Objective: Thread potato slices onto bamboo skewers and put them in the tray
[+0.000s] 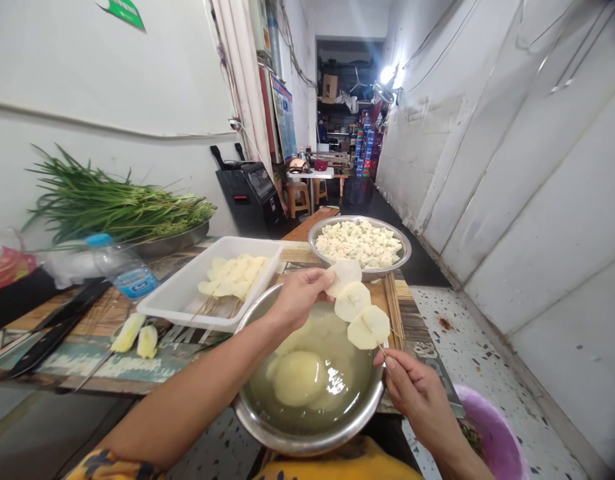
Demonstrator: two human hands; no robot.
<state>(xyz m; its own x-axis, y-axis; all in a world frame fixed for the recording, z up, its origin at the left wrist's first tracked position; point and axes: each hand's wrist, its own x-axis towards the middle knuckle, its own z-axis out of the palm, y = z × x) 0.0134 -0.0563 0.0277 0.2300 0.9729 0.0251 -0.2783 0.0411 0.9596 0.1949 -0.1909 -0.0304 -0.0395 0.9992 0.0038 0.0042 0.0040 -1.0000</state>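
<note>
My left hand point(304, 297) pinches a thin pale potato slice point(346, 272) at the far end of a skewer. Two more potato slices point(368, 327) are threaded along it, slightly overlapping. With thumb and fingers closed, my right hand point(420, 393) grips the near end of the thin wooden skewer point(383, 349). Both hands are above a steel basin point(307, 445) of cloudy water, where more potato slices point(297, 379) lie under the surface. Beyond the basin to the left, a white plastic tub point(187, 318) holds finished-looking skewers of potato slices point(234, 277).
A steel bowl of cauliflower florets point(360, 243) stands behind the basin. Bundled bare skewers point(393, 310) lie at the right. On the left are a water bottle point(124, 267), a black-handled knife point(52, 333), vegetable pieces point(128, 332) and green chives point(122, 207). A purple tub point(497, 433) sits low right.
</note>
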